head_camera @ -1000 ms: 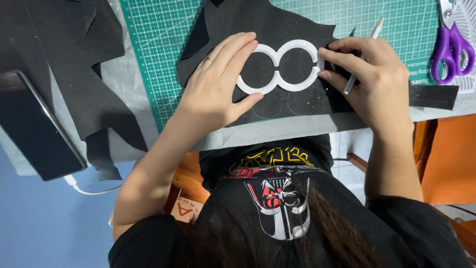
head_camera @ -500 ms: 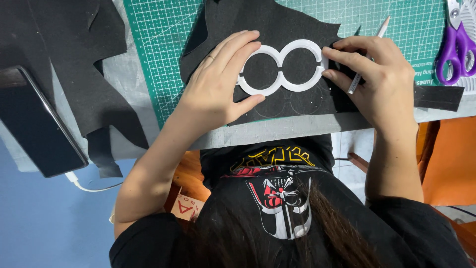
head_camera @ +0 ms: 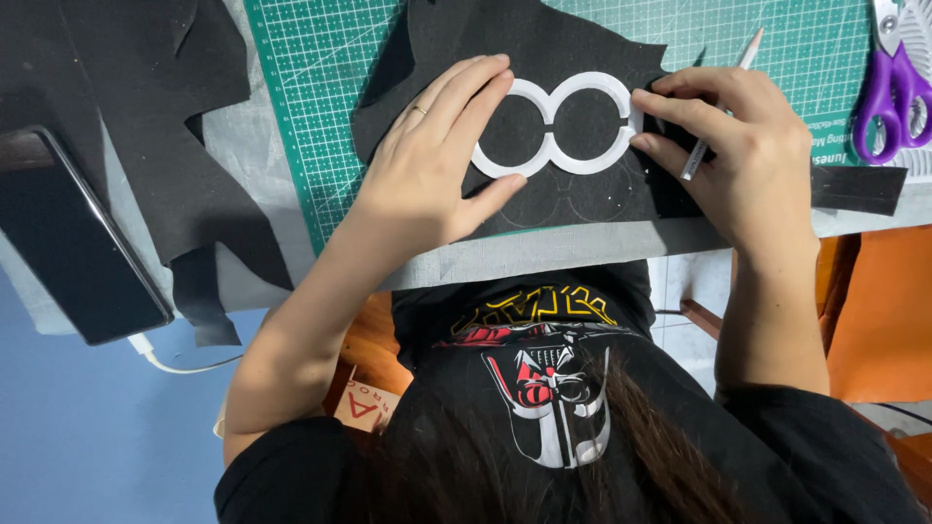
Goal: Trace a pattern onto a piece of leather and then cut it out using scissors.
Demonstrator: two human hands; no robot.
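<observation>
A white template of two joined rings lies flat on a sheet of black felt, which rests on a green cutting mat. My left hand, with a ring on one finger, presses fingers and thumb on the left ring. My right hand holds a white pencil between its fingers, and its fingertips pinch the right end of the template. Faint traced circles show on the felt just below the template.
Purple scissors lie at the mat's right edge, with a black strip below them. Large black felt scraps and a dark phone with a white cable lie at the left. The grey table edge runs in front.
Both hands and the ring template have shifted only very slightly on the felt. The grips are the same.
</observation>
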